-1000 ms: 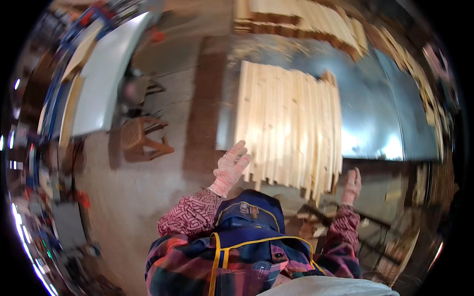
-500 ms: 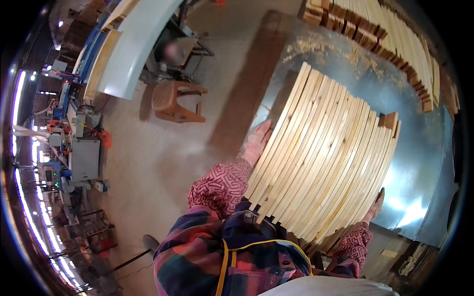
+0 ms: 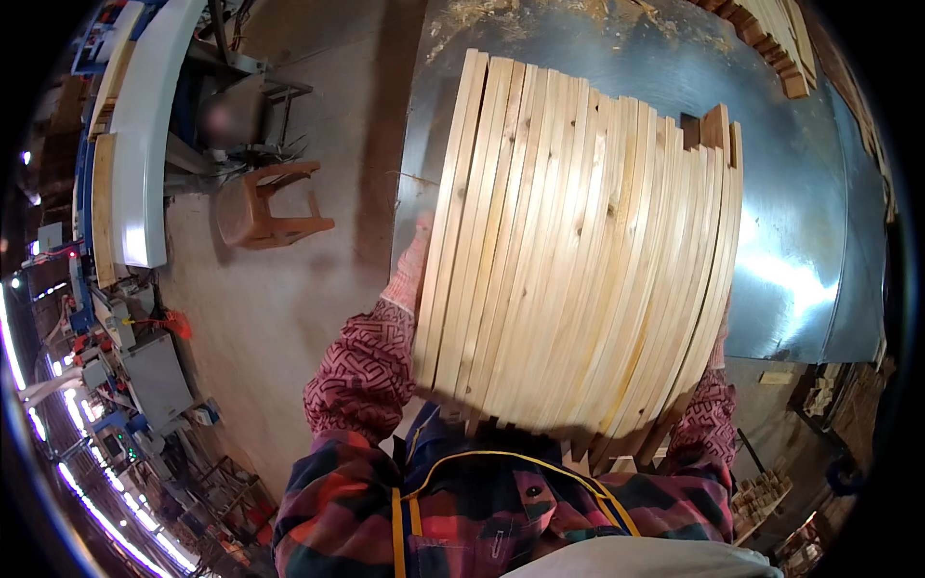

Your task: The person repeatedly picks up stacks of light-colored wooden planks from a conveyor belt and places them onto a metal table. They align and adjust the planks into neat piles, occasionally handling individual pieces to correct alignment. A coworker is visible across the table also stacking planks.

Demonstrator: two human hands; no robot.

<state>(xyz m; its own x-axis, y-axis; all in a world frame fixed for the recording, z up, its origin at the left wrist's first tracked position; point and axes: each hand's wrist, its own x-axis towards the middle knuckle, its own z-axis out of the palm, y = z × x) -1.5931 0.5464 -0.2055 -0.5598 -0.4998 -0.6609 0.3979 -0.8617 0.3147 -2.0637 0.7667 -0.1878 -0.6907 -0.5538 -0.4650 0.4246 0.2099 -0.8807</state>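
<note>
Stool [image 3: 275,204] stands on floor at left. Left hand [image 3: 409,270], gloved, presses the slat bundle [image 3: 578,260] edge; bundle is raised over the metal table [image 3: 819,241]. Right hand hidden, grip indeterminate. Step: carrying; next requires balanced two-sided support.

Both hands, left [image 3: 412,265] gloved, right [image 3: 718,337] mostly hidden, reach forward, arms spread.

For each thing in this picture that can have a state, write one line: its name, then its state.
Bundle of wooden slats: lifted, held between both hands, near end at the chest.
Left hand: gloved, pressed on the bundle's left edge.
Right hand: mostly hidden behind the bundle's right edge.
Brown stool: upright on the floor.
</note>
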